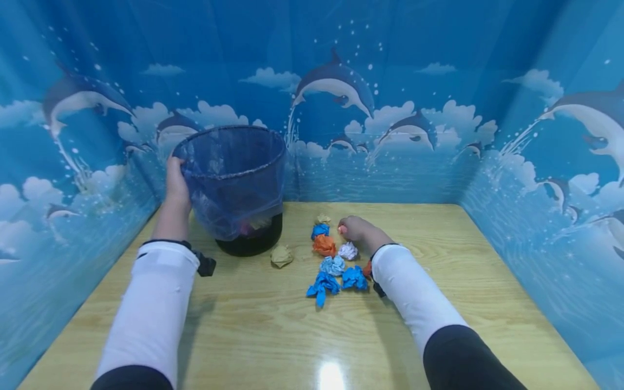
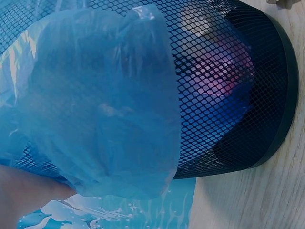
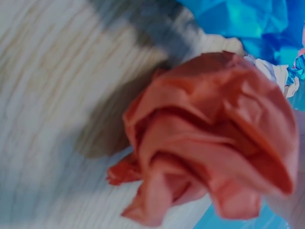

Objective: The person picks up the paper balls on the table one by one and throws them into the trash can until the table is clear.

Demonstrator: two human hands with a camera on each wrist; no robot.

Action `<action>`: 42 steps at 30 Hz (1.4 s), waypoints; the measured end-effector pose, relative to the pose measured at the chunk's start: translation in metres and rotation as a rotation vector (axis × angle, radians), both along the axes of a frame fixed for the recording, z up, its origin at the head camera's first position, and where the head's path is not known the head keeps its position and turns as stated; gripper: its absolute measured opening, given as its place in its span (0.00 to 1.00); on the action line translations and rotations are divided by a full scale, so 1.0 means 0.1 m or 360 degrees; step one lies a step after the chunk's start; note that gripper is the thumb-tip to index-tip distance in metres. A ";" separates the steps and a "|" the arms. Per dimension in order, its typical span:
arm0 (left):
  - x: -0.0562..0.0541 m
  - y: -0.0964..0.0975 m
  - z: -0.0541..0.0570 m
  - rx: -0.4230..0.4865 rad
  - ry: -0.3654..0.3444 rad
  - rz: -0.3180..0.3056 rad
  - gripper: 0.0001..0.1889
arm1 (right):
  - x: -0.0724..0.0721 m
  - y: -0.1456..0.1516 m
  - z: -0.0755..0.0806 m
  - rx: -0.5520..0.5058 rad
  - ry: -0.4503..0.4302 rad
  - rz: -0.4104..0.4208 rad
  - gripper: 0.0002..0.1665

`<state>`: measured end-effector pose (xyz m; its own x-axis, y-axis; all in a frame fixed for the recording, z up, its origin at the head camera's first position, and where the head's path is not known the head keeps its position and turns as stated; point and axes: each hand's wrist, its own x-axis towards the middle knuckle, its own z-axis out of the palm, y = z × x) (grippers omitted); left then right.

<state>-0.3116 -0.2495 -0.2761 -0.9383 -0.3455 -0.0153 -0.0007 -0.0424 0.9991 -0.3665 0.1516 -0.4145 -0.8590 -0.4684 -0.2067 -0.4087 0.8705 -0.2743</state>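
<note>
Pinching pink paper (image 1: 343, 229), right hand (image 1: 359, 228) has bare tabletop (image 1: 463, 260) rightward.

I see a yellow wood-grain desk (image 1: 273, 336), blue dolphin-print curtain (image 1: 234, 32) past its far edge, black mesh bin (image 1: 251, 246), blue liner (image 1: 214, 197), and blue, orange, white, tan paper balls (image 1: 332, 265).

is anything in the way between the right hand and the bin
Yes, low down: a blue paper ball lies on the table just left of the right hand, between it and the bin. The bin's rim stands higher than the hand, which would likely need to lift over. The bin has no visible lid.
</note>
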 end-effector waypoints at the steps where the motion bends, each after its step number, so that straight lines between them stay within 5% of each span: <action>1: 0.00 0.00 0.00 -0.0004 0.0001 -0.0001 0.33 | 0.01 0.00 0.01 -0.0015 -0.0008 -0.0011 0.20; 9: -0.01 0.01 0.00 -0.0008 -0.0019 0.0011 0.33 | 0.03 0.04 0.10 -0.0228 -0.0190 -0.0260 0.20; 18: -0.01 0.00 0.04 0.0004 0.0018 -0.0010 0.32 | -0.11 0.04 0.19 -0.0004 0.0027 -0.0058 0.22; 42: 0.00 0.00 0.00 -0.0018 -0.0008 -0.0012 0.33 | -0.23 0.07 0.64 -0.0125 0.0036 -0.0141 0.27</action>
